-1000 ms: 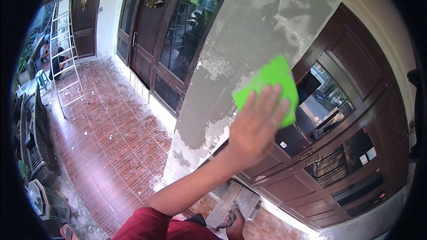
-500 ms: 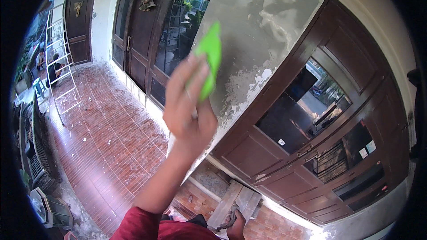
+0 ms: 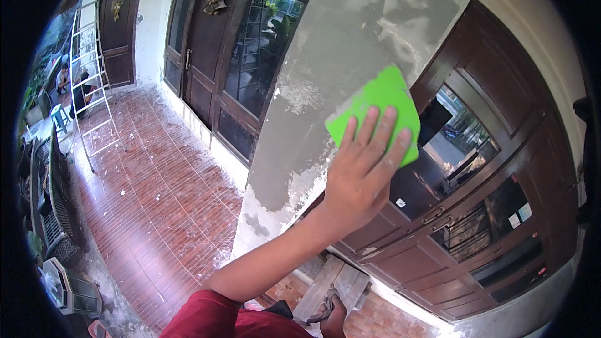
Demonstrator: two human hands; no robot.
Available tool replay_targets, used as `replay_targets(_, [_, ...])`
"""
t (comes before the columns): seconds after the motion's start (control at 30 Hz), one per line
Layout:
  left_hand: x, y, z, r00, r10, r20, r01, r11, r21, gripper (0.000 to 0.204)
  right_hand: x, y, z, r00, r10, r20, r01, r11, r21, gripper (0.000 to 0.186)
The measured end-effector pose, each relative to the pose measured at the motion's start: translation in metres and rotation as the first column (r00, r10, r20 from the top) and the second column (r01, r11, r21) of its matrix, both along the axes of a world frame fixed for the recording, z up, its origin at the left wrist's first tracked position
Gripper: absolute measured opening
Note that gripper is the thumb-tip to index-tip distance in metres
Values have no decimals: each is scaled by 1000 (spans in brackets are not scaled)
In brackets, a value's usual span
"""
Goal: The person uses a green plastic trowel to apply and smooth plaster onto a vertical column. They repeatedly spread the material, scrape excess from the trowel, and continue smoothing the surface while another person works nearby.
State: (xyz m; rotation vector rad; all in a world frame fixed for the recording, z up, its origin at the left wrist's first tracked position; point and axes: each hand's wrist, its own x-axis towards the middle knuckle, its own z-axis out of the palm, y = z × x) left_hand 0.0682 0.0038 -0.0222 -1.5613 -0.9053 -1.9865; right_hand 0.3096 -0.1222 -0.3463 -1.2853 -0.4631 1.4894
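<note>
My left hand reaches up from the lower left, its fingers pressing a green flat scraper against the grey-plastered column, near the column's right edge. The plaster is patchy, with white flakes and bare streaks. Low at the centre, my right hand grips a plaster-smeared tool, whose exact shape I cannot make out. Beneath it lie weathered wooden boards. The red sleeve of my left arm shows at the bottom.
Brown double doors fill the right side; more dark doors stand behind the column. A white ladder leans at the left, two crouching people beside it. Wicker furniture lines the left edge of the debris-specked tiled floor.
Half a second ago my left hand and the scraper were further up and left, the scraper turned edge-on; now they are back right and lower, the scraper facing me flat. My right hand stays put.
</note>
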Motion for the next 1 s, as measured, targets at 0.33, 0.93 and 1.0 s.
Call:
replay_targets(0.33, [-49, -53, -16, 304, -539, 785, 529, 781, 332, 33, -4, 3, 5, 994, 13, 111, -14, 1000, 9, 35])
replay_targets(0.93, [-34, 24, 1, 998, 61, -19, -63, 993, -98, 58, 6, 1, 3, 997, -64, 32, 66, 993, -96, 35])
replay_targets(1.0, [-13, 12, -3, 999, -27, -32, 24, 996, -89, 60, 7, 3, -1, 991, -134, -5, 133, 986, -99, 26])
